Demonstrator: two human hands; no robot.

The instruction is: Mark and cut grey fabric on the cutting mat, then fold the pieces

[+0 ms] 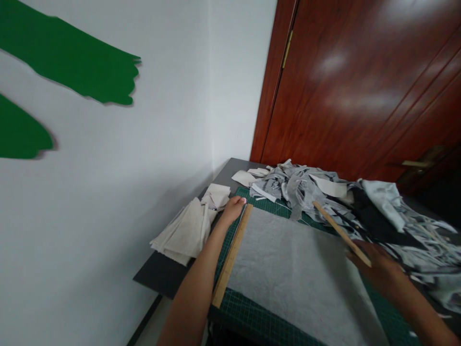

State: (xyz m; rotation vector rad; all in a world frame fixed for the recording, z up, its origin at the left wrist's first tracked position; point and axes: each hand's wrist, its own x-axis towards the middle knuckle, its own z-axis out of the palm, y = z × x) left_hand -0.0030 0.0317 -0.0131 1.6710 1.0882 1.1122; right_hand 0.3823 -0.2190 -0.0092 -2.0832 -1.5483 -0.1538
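Observation:
A sheet of grey fabric [288, 259] lies flat on a green gridded cutting mat [259, 315]. Along the fabric's left edge rests a wooden ruler [232, 257]. My left hand [234, 207] is closed beside the far end of that ruler, with a small pinkish thing at its fingertips too small to name. On the right, my right hand [372, 263] grips a second wooden stick [342, 233], held tilted above the fabric's right side; the hand is slightly blurred.
Folded pale cloth [185, 233] lies at the table's left edge. Grey fabric scraps [300, 187] heap along the back and right, with black scissors [347, 222] and black cloth [378, 218] among them. A white wall and red-brown door [342, 96] stand behind the dark table [162, 274].

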